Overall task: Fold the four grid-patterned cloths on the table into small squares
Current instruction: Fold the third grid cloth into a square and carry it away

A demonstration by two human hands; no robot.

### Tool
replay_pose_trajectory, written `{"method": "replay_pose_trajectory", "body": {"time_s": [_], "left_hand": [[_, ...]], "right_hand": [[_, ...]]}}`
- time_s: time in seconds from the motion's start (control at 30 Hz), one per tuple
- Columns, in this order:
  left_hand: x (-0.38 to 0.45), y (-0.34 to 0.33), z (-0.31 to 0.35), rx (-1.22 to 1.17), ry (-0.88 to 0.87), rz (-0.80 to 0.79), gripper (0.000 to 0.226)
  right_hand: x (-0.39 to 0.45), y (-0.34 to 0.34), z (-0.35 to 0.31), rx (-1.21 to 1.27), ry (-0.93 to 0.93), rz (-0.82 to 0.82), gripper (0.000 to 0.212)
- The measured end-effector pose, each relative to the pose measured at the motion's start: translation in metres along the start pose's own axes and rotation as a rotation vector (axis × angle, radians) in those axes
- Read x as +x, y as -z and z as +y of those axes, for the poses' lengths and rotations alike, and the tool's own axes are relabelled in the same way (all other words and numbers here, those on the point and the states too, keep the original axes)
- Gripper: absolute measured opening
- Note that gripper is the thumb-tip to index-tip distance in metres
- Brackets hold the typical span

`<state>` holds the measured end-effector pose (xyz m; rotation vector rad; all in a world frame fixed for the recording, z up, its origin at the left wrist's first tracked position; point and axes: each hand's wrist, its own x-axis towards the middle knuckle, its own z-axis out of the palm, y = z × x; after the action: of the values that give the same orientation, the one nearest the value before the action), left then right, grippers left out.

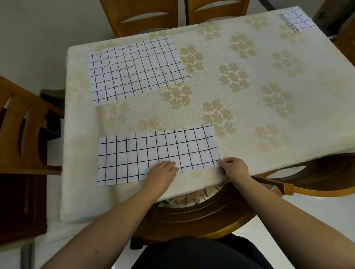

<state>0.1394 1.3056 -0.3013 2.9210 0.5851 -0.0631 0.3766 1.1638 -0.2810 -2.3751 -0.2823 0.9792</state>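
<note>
Second fold of the near cloth in hand

The near cloth point(157, 153), already a long strip at the worktop's point(252, 115) front edge, lay under the left hand point(163, 173), fingers together and flat on its middle, while the right hand point(233, 168) pinched its right corner. The next move likely called for carrying that corner leftward. A flat cloth point(136, 69) waited behind; a folded stack point(296, 19) sat far right, wooden chairs point(140, 13) around.
</note>
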Motion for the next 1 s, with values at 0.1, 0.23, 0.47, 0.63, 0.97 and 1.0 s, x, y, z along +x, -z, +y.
{"method": "replay_pose_trajectory", "body": {"time_s": [0.1,0.23,0.47,0.63,0.97,1.0], "left_hand": [[0.001,0.002,0.003,0.023,-0.010,0.008,0.036],[0.001,0.005,0.005,0.079,-0.013,-0.006,0.040],[-0.003,0.007,0.008,0.000,-0.056,-0.098,0.027],[-0.003,0.004,0.007,-0.088,-0.081,-0.146,0.021],[-0.007,-0.012,-0.010,-0.042,0.154,-0.035,0.057],[-0.010,-0.013,-0.012,-0.032,0.186,-0.074,0.059]], "right_hand": [[0.004,0.005,0.004,0.076,-0.039,-0.015,0.017],[0.006,0.010,0.009,0.300,-0.159,-0.058,0.009],[0.006,0.012,0.012,0.131,-0.103,-0.021,0.021],[-0.002,0.009,0.006,-0.047,0.011,0.048,0.030],[-0.038,-0.053,-0.014,-0.603,0.854,0.014,0.049],[-0.041,-0.064,-0.014,-0.660,0.911,-0.044,0.053]]}}
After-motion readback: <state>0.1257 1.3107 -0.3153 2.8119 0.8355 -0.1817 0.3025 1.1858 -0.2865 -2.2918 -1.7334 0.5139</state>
